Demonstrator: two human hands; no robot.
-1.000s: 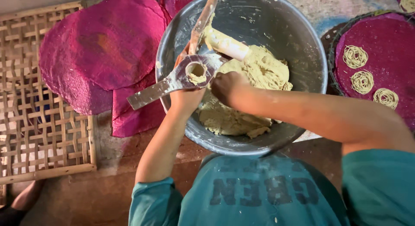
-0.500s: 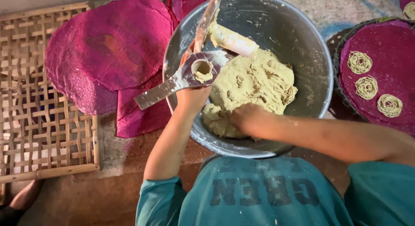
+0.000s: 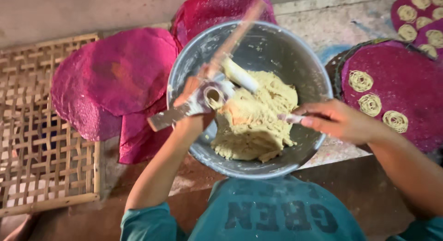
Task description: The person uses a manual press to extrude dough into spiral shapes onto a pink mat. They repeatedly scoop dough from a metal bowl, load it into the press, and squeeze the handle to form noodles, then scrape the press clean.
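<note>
Head view: my left hand (image 3: 196, 123) grips the metal noodle press (image 3: 203, 100); right hand (image 3: 339, 121), at three o'clock, pinches pale dough (image 3: 258, 119) — pack firmly.

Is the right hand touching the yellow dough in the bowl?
Cannot tell. In the head view the right hand sits at the edge of the dough, but blur hides any contact or gap.
</note>
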